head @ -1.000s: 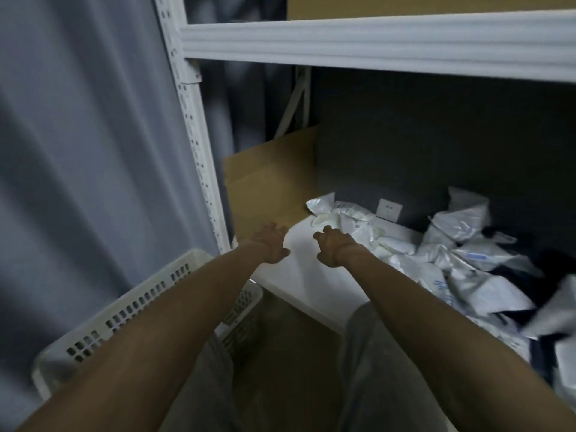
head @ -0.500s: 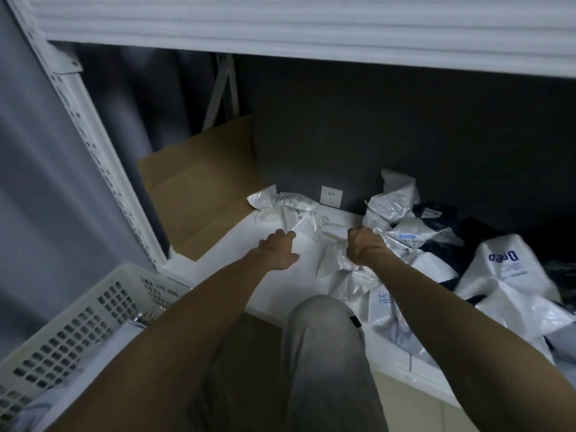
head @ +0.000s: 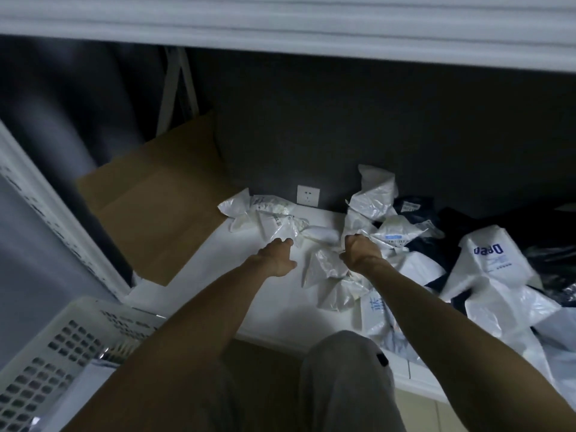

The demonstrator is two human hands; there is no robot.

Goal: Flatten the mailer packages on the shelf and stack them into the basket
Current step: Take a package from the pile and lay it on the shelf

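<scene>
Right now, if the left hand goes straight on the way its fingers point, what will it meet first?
The left hand would most likely meet the crumpled translucent white plastic mailer just ahead of its fingertips; they may already touch it, depth is unclear.

Both bare forearms extend forward, well apart at the elbows and converging. Left hand [head: 276,256] is palm down, fingers loosely bent, thumb spread. Right hand [head: 361,251] is fisted, fingers gripping a crumpled mailer [head: 324,265].
</scene>
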